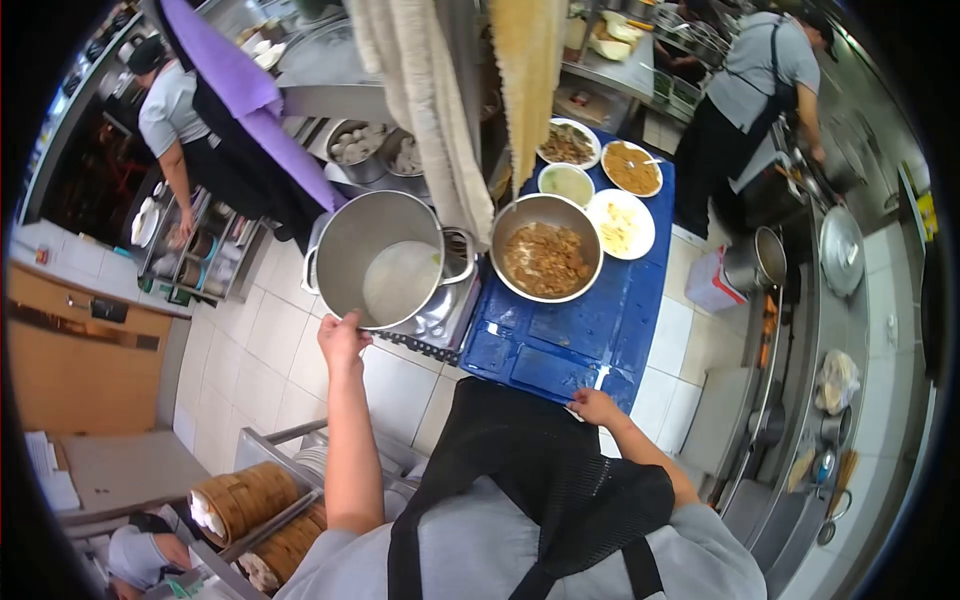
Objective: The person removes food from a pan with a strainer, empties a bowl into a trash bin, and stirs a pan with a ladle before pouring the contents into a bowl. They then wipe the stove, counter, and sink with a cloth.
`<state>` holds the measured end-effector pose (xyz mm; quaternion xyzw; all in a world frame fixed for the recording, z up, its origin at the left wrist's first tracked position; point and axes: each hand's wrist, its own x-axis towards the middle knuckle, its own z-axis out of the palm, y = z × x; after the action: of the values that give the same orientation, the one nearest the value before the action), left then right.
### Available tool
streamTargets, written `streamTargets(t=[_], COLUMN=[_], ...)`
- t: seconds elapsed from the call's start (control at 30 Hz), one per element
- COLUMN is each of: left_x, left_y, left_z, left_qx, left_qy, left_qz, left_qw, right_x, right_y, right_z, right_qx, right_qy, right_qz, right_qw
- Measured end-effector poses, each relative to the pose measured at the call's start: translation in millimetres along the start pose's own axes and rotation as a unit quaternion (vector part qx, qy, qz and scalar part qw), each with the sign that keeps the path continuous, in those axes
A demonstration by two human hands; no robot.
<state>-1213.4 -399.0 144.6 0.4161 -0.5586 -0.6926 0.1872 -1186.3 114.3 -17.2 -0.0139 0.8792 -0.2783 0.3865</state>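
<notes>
My left hand [343, 338] is closed on the near rim of a large metal stockpot [340, 235], fingers over the edge. The pot stands tilted or seen at an angle, with a pale cloudy liquid [402, 283] at its bottom. At the front edge of a blue plastic tabletop [530, 370], my right hand [594, 406] has its fingers curled together; what they hold, if anything, is hidden. Farther up the blue top sits a metal bowl [497, 262] of brown chopped food [545, 260].
Beside the bowl are a plate of yellow-white pieces [622, 224], a bowl of pale green liquid [566, 184] and plates of brown food [631, 168]. Cloths [410, 100] hang above the pot. Bamboo steamers [245, 500] stand lower left. Co-workers [180, 120] work at both sides.
</notes>
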Motion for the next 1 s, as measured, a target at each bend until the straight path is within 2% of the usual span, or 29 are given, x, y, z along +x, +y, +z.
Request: streamTargets(t=[0.1,0.17,0.23,0.3,0.37,0.4,0.43,0.47,0.5,0.53,0.57,0.6,0.8,0.87,0.93,1.0], left_x=[-8.7,-20.3,-23.1,-36.9,-37.0,-44.1,-54.0,-65.4,-76.6,-88.8,-97.4,-116.9,-151.0,-166.6,-181.4,-203.0], left_y=[-0.5,-8.5,-45.3,-79.7,-148.5,-171.1,-190.4,-208.0,-225.7,-246.3,-289.3,-281.2,-313.5,-317.2,-323.3,-332.7], left_z=[5.0,13.5,0.1,-5.1,-20.9,-27.5,-33.3,-37.2,-34.4,-32.1,-50.6,-32.6,-20.2,1.3,25.3,51.1], left_qx=[0.003,-0.122,-0.157,-0.101,0.123,0.158,0.195,0.220,0.252,0.333,0.380,0.393,0.468,0.489,0.506,0.518], left_qy=[-0.016,0.054,0.045,0.040,0.000,-0.091,-0.184,-0.247,-0.314,-0.359,-0.518,-0.585,-0.680,-0.702,-0.719,-0.734], left_qz=[0.032,0.063,0.095,0.077,0.118,0.063,0.007,-0.118,-0.238,-0.257,0.078,0.083,0.143,0.167,0.191,0.209], left_qw=[0.999,0.989,0.982,0.991,0.985,0.981,0.963,0.936,0.884,0.833,0.762,0.704,0.546,0.489,0.437,0.387], right_x=[-7.7,-15.8,-29.7,-35.7,-43.3,-45.8,-47.2,-53.4,-56.7,-59.6,-65.0,-81.2,-143.3,-173.9,-208.2,-246.5], right_y=[1.0,6.8,5.3,18.1,30.9,33.1,37.2,42.7,45.8,50.5,49.0,47.2,78.2,105.9,145.5,190.7], right_z=[12.8,11.3,12.0,17.2,24.8,25.6,26.2,29.7,35.1,43.0,46.7,46.5,41.0,40.2,46.1,65.7], right_qx=[0.001,-0.001,-0.039,-0.033,-0.044,-0.036,-0.034,-0.025,-0.068,-0.046,-0.035,-0.012,0.098,0.158,0.200,0.200], right_qy=[-0.020,-0.006,-0.032,-0.021,-0.004,0.003,-0.032,-0.063,-0.041,-0.011,0.006,0.020,0.111,0.167,0.180,0.219], right_qz=[0.012,0.020,0.026,0.030,0.021,0.031,0.028,0.029,-0.011,-0.007,-0.005,0.005,0.010,0.030,0.057,0.126], right_qw=[1.000,1.000,0.998,0.999,0.999,0.999,0.999,0.997,0.997,0.999,0.999,1.000,0.989,0.973,0.961,0.947])
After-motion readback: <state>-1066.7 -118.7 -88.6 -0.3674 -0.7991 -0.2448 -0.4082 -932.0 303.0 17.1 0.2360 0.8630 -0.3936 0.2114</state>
